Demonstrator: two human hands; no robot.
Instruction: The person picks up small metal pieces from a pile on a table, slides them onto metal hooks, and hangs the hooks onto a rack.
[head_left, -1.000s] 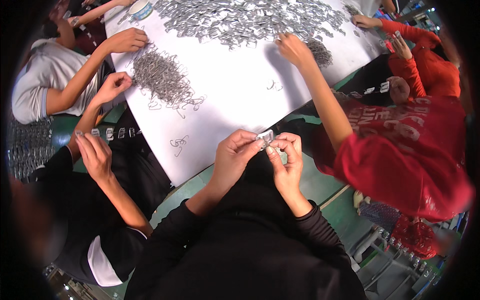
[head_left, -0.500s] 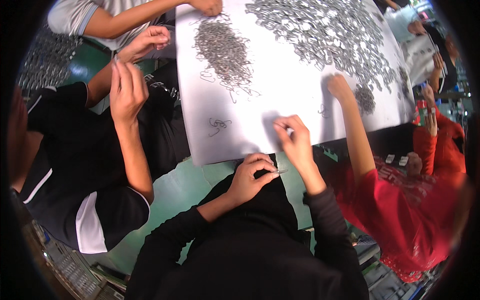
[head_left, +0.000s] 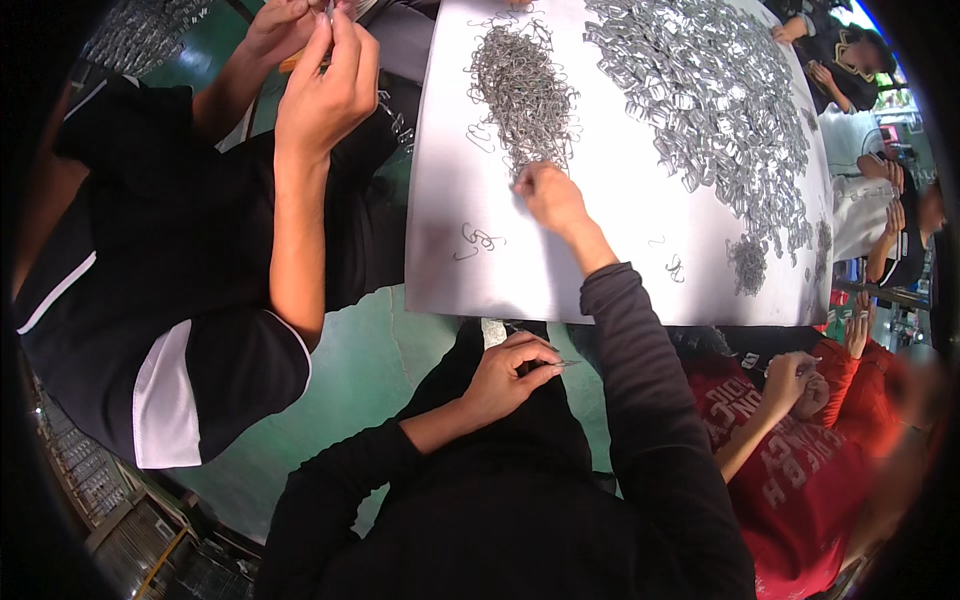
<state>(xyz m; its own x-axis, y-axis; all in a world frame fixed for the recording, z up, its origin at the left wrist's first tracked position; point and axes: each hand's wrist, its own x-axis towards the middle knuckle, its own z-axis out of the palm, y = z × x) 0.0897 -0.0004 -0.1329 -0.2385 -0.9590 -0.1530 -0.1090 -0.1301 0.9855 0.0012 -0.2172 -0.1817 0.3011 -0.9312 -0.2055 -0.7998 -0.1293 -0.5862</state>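
My left hand (head_left: 508, 378) is low over my lap, thumb and fingers pinched on a thin metal piece (head_left: 568, 363) whose tip pokes out to the right; the rest is hidden by the fingers. Stretched out over the white table (head_left: 615, 270), my right hand (head_left: 552, 198) has its fingers curled together at the near end of a heap of bent wire hooks (head_left: 520, 95). What those fingertips hold, if anything, is hidden. A few loose S-shaped wire hooks (head_left: 480, 240) lie on the tabletop left of my right hand.
A big heap of flat metal links (head_left: 700, 110) covers the far right of the table, with a smaller dark heap (head_left: 747, 262) near it. A co-worker's raised hand (head_left: 330, 95) is at the left. On the right sits a person in red (head_left: 790, 490).
My right hand has gone from near my left hand out to the wire hook heap. My left hand stays low, still pinching the metal piece. The red-shirted person's arm has left the table.
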